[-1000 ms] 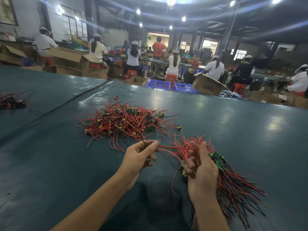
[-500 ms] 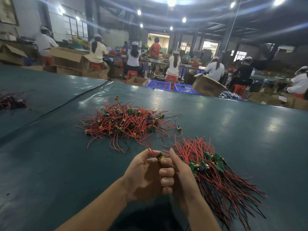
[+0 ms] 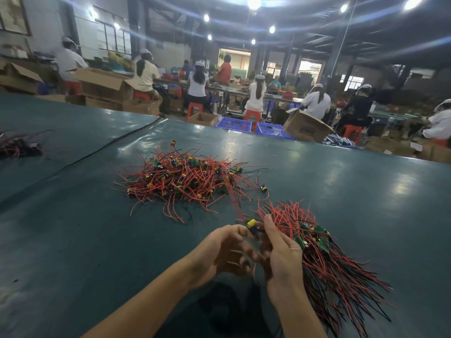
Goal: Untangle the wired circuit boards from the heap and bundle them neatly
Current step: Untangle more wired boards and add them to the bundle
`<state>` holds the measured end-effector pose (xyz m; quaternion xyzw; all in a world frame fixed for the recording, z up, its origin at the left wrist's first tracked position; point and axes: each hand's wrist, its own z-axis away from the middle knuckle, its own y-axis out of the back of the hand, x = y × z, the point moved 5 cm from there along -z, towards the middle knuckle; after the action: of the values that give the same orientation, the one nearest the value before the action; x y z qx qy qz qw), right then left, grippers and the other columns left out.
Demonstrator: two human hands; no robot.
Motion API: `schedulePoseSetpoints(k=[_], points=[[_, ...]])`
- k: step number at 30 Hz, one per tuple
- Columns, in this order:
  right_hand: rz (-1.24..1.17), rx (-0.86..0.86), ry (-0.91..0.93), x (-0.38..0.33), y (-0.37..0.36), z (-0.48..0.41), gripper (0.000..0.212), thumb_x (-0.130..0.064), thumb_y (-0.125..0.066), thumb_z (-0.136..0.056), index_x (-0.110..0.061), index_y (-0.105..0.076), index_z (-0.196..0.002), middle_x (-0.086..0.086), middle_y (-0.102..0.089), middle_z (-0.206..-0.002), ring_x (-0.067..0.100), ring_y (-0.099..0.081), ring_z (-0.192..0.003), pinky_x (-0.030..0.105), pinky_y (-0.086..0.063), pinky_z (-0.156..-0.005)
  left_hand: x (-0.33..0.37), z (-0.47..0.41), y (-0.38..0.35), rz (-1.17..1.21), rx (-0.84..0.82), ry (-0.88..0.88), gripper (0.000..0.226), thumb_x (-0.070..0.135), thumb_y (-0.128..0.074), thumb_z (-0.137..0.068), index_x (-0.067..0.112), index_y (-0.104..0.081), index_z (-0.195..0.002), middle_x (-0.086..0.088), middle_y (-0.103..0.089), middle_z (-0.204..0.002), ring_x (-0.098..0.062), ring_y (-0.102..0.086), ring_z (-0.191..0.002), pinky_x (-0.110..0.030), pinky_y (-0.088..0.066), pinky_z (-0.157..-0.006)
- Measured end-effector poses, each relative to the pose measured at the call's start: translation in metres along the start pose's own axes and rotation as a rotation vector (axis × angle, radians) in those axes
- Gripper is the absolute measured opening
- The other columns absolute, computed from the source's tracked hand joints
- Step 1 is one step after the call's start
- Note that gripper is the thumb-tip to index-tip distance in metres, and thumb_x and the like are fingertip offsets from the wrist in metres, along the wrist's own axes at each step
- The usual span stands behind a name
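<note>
A tangled heap [image 3: 185, 181] of small green circuit boards with red and black wires lies in the middle of the dark green table [image 3: 73, 240]. To its right lies a sorted bundle [image 3: 324, 259], boards together and wires fanning toward me. Between them, my left hand [image 3: 219, 252] and my right hand [image 3: 280, 254] meet around one wired board [image 3: 252, 226] with a yellow part. My right hand pinches it. The left hand's fingers curl by its wires, blurred. A red wire runs taut from the board back to the heap.
Another small bunch of wires [image 3: 19, 145] lies at the table's far left. Beyond the far edge stand cardboard boxes [image 3: 305, 128] and blue crates [image 3: 234, 124], with several seated workers at benches behind.
My hands came together near the bundle a second ago, then rose and parted slightly. The single board with the yellow part now sits higher between my fingertips, its wire drawn out of the heap.
</note>
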<state>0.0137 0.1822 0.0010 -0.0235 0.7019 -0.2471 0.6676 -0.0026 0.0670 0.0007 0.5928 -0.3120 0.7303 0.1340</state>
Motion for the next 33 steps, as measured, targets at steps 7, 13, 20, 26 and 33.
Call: schedulePoseSetpoints(k=[7,13,20,26,33], points=[[0.157,-0.042,0.158,-0.004,-0.011,0.003,0.026,-0.038,-0.069,-0.076,-0.016,-0.08,-0.071,0.01,-0.074,-0.069,0.019,-0.072,-0.061,0.023,-0.055,-0.057,0.013,0.003,-0.001,-0.199,0.198,-0.178,0.053,0.057,-0.048,-0.087,0.013,-0.076,-0.076,-0.006,-0.067,-0.062,-0.015,-0.057,-0.049,-0.022,-0.047,-0.051],[0.109,0.099,0.05,0.004,-0.002,-0.001,0.027,-0.04,-0.069,-0.079,-0.016,-0.08,-0.074,0.014,-0.075,-0.079,0.032,-0.073,-0.08,0.041,-0.06,-0.075,0.02,0.004,0.0,-0.292,0.28,-0.332,0.045,0.047,-0.047,-0.086,0.022,-0.075,-0.061,-0.001,-0.065,-0.052,-0.01,-0.055,-0.043,-0.018,-0.044,-0.046],[0.07,0.121,0.035,-0.004,0.004,-0.001,0.027,-0.031,-0.069,-0.086,-0.012,-0.079,-0.07,0.011,-0.073,-0.069,0.019,-0.069,-0.06,0.029,-0.057,-0.056,0.011,0.001,-0.001,-0.361,0.245,-0.309,0.051,0.054,-0.061,-0.076,0.005,-0.072,-0.081,-0.001,-0.067,-0.061,-0.012,-0.058,-0.048,-0.02,-0.044,-0.049],[-0.163,0.304,-0.015,-0.011,0.03,-0.011,0.026,-0.026,-0.064,-0.093,-0.004,-0.073,-0.082,-0.008,-0.037,-0.046,0.004,-0.028,-0.034,0.017,-0.025,-0.034,0.017,0.004,0.004,-0.245,0.219,-0.337,0.035,0.045,-0.064,-0.079,0.013,-0.075,-0.071,-0.006,-0.066,-0.06,-0.01,-0.053,-0.05,-0.017,-0.041,-0.052],[-0.23,0.328,0.086,-0.019,0.041,-0.015,0.027,-0.033,-0.063,-0.092,-0.01,-0.071,-0.082,-0.008,-0.041,-0.055,0.004,-0.028,-0.038,0.017,-0.025,-0.034,0.016,0.003,0.004,-0.274,0.205,-0.332,0.034,0.046,-0.063,-0.087,0.017,-0.074,-0.074,-0.003,-0.067,-0.064,-0.01,-0.055,-0.052,-0.018,-0.043,-0.052]])
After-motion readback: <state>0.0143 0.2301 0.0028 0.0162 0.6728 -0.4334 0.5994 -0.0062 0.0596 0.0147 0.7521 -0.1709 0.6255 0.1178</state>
